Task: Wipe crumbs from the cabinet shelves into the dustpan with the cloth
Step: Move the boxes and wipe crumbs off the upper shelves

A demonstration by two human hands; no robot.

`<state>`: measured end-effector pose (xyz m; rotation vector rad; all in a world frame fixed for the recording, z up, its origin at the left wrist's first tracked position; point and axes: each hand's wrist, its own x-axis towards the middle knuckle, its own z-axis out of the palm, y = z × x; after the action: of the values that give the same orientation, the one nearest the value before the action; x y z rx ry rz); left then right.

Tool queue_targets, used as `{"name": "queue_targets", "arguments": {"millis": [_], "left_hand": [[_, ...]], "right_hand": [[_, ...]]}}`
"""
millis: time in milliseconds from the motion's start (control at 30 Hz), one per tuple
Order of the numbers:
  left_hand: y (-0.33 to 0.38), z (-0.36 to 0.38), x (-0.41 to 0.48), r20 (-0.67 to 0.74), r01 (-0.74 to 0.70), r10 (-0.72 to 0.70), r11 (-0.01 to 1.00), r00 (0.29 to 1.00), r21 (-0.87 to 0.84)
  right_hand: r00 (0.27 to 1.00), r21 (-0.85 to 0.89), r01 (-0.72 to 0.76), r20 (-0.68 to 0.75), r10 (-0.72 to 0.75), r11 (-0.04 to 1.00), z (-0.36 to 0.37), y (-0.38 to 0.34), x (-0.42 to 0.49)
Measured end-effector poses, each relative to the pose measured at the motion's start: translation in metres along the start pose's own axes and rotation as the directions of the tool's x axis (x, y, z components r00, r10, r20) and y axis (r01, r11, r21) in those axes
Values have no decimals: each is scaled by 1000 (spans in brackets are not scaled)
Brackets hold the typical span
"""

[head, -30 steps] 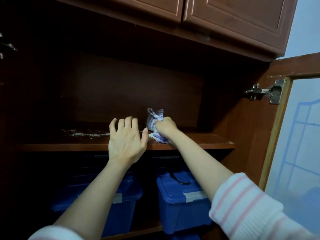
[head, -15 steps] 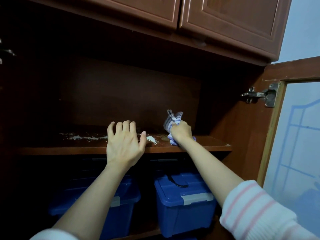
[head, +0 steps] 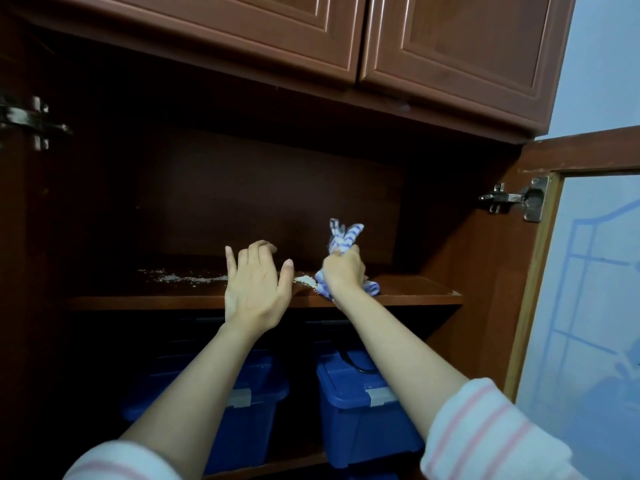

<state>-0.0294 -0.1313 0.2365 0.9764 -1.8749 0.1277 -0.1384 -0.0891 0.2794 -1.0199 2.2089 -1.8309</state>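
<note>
slowly drag the cloth [head: 343,237] through the crumbs [head: 304,280]. clamped in right hand [head: 344,273] fingers; left hand [head: 256,289] fingers apart, at the shelf [head: 415,293] edge.

Dark red-brown wooden cabinet [head: 277,202], its interior in deep shadow, set below two shut panelled upper doors [head: 450,46]. At right, an open door [head: 588,154] with a pale patterned glass pane [head: 595,306] carries a metal hinge [head: 516,199]; a pale blue wall [head: 606,64] shows above it. Two blue lidded bins [head: 360,420] stand side by side in the lower compartment.
</note>
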Motion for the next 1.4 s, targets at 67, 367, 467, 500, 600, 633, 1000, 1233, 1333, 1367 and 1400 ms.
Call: {"name": "queue_targets", "arguments": {"millis": [67, 367, 467, 500, 600, 633, 1000, 1233, 1333, 1367, 1400], "left_hand": [[1, -3, -1, 1, 17, -17, 999, 1000, -41], [0, -2, 0, 25, -16, 17, 999, 1000, -46], [0, -2, 0, 27, -33, 34, 999, 999, -31], [0, -2, -1, 29, -32, 33, 999, 999, -31], [0, -5, 0, 36, 2, 1, 997, 999, -83], [0, -8, 1, 27, 16, -12, 992, 1000, -122], [-88, -63, -77, -123, 207, -208, 978, 970, -18], [-120, -77, -90, -26, 236, -234, 964, 972, 122], [-120, -78, -90, -1, 234, -237, 959, 972, 161], [-121, -75, -90, -8, 232, -234, 959, 972, 163], [-125, -74, -88, -12, 244, -244, 962, 970, 124]], "right_hand": [[999, 0, -22, 27, 22, 1000, 15, -7, -2], [967, 554, -255, 168, 194, 793, 25, -14, 6], [971, 652, -237, 143, 191, 721, 11, -11, 14], [976, 667, -215, 118, 183, 714, 5, -11, 15], [988, 686, -121, 17, 150, 717, -16, -16, 16], [989, 699, -105, -3, 149, 708, -20, -17, 20], [848, 341, 167, 428, -312, 925, 1, -65, -8], [699, -42, 617, 487, -523, 786, 78, -109, -38], [639, -97, 681, 563, -524, 726, 93, -114, -49], [613, -129, 713, 593, -522, 689, 100, -113, -50], [587, -143, 739, 614, -527, 658, 107, -115, -50]]}}
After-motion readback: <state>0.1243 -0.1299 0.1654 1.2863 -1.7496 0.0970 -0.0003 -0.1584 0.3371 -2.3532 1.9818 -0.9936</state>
